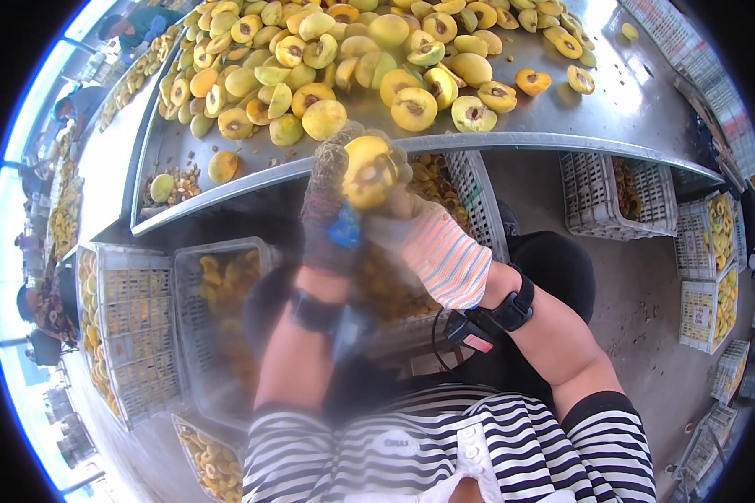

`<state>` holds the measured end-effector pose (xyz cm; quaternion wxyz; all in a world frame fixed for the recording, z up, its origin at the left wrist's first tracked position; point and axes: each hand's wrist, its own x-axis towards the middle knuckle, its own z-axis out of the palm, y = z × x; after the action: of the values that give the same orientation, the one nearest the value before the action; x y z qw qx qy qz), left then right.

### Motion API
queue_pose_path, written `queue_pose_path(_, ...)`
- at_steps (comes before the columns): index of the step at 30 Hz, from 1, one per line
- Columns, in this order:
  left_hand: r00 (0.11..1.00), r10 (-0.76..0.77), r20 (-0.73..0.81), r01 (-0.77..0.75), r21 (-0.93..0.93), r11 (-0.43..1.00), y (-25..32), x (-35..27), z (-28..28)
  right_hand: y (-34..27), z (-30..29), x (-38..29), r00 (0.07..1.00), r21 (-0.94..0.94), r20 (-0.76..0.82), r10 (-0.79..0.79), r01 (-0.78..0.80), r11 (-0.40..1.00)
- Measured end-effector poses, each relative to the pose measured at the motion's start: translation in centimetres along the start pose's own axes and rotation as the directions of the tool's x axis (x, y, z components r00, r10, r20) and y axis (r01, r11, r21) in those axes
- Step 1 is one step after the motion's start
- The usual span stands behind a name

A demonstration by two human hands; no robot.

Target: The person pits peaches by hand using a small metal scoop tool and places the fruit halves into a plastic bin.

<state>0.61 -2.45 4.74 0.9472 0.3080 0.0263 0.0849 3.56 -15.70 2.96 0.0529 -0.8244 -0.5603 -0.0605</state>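
Note:
Just over the front edge of the metal table [604, 143], my left hand [328, 188], in a dark, soiled glove with a blue patch, grips a yellow stone-fruit half [366, 171]. Its cut side faces up, and a brownish hollow or stone shows in it. My right hand [437, 242], in a striped knit glove, is against the fruit's lower right side. Its fingers are blurred and partly hidden, so I cannot see whether it holds a tool. Beyond both hands lies a heap of halved yellow stone fruit [413, 109], several with brown stones showing.
Under the table edge, a white plastic crate [478, 188] holds fruit pieces. A clear-walled tub [185, 327] and a slatted crate [141, 320] stand at left. More crates [620, 195] are at right. Pit scraps [185, 182] lie on the table. People [44, 308] sit along the far left.

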Motion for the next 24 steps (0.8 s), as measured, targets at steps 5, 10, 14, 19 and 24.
queue_pose_path(5,0.981,0.191,-0.03,-0.165,0.386,0.908,-0.5,-0.1,-1.2,-0.4,0.6,0.1,0.996,-0.009,-0.084,-0.041,0.04,0.999)
queue_pose_path(10,0.977,0.165,-0.137,-0.134,0.212,0.968,-0.7,-0.5,-1.3,-0.1,1.5,0.2,0.928,0.236,-0.37,-0.028,0.124,0.964)
queue_pose_path(14,0.997,0.069,0.021,-0.07,0.053,0.996,0.5,-0.7,-0.4,0.5,-0.3,-0.4,0.997,0.943,-0.033,0.074,0.006,0.332)
queue_pose_path(19,0.982,0.18,-0.048,-0.127,0.534,0.836,2.2,-0.8,1.0,-0.6,-2.7,-0.3,0.932,0.984,0.172,0.318,-0.176,-0.017)
queue_pose_path(24,0.759,0.421,0.497,-0.449,0.867,-0.214,1.1,-0.6,-1.2,-0.6,-2.7,-0.7,0.829,0.713,0.559,0.002,-0.479,-0.513)
